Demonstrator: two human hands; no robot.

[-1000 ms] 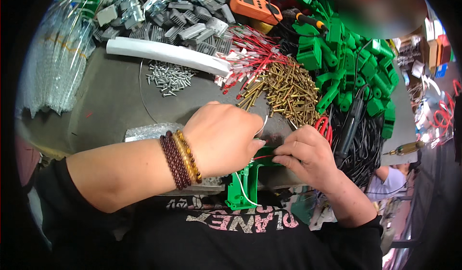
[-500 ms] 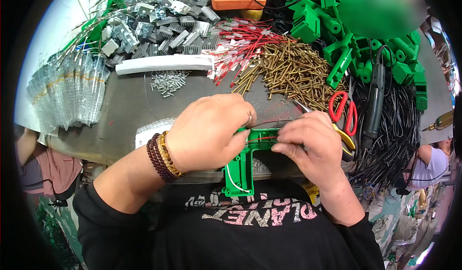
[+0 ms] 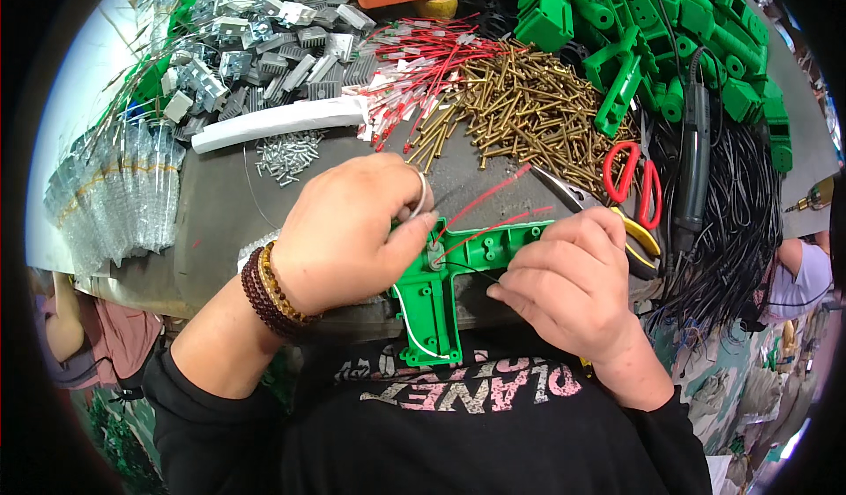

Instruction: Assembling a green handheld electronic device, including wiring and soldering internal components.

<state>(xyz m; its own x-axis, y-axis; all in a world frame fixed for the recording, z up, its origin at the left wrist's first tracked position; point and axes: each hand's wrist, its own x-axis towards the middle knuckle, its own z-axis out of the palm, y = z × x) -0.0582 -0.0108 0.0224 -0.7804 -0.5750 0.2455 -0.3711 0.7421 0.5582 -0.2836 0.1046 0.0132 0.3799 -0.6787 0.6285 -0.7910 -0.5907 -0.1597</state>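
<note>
A green plastic half-shell [image 3: 430,327], shaped like a pistol-grip tool housing, lies open side up in front of me. A small grey part [image 3: 435,255] sits at its corner, with two loose red wires [image 3: 480,202] rising from it. My left hand [image 3: 352,235] is closed over the shell's upper left; a white wire [image 3: 425,188] curves out at its fingertips. Another stretch of white wire runs down inside the handle and passes under that hand. Over the shell's right arm, my right hand [image 3: 573,279] pinches a thin black wire [image 3: 471,269] that leads back toward the grey part.
Beyond my hands lie brass screws [image 3: 538,98], red-wired parts [image 3: 423,54], metal heat sinks [image 3: 300,63] and small silver screws [image 3: 286,158]. Pliers [image 3: 639,239], red-handled scissors [image 3: 621,173], a soldering iron [image 3: 696,160] and black cables [image 3: 731,222] are at right, below green housings [image 3: 670,19].
My right hand has let go of the red wire and now grips the black one, slightly lower. My left hand has shifted left, uncovering the grey part. Both red wires now stick up freely.
</note>
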